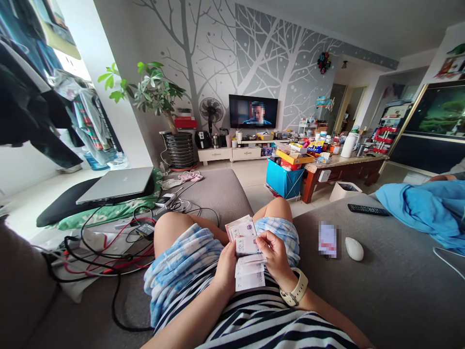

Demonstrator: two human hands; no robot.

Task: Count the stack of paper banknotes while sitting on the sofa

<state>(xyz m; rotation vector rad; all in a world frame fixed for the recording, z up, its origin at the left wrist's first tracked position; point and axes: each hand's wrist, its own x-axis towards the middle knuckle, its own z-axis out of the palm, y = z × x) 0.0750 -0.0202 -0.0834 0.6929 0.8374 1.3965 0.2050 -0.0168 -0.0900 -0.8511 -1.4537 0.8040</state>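
A bundle of pale pinkish printed paper slips (pixel 249 245) is spread in a fan above my lap. They look like banknotes or tickets, but the print is too small to read. My left hand (pixel 225 266) is closed around the left edge of the bundle. On the other side, my right hand (pixel 274 254) pinches a slip near the middle between thumb and fingers. Several slips hang down below, towards the striped shirt. The left fingers are partly hidden behind the paper. A cream watch (pixel 296 290) sits on my right wrist.
To the right on the sofa lie a blurred-out card (pixel 328 240), a white mouse (pixel 354 249), a black remote (pixel 367 210) and a blue cloth (pixel 417 206). At left are tangled cables (pixel 109 259) and a closed laptop (pixel 118 185). Ahead stands a cluttered table (pixel 327 167).
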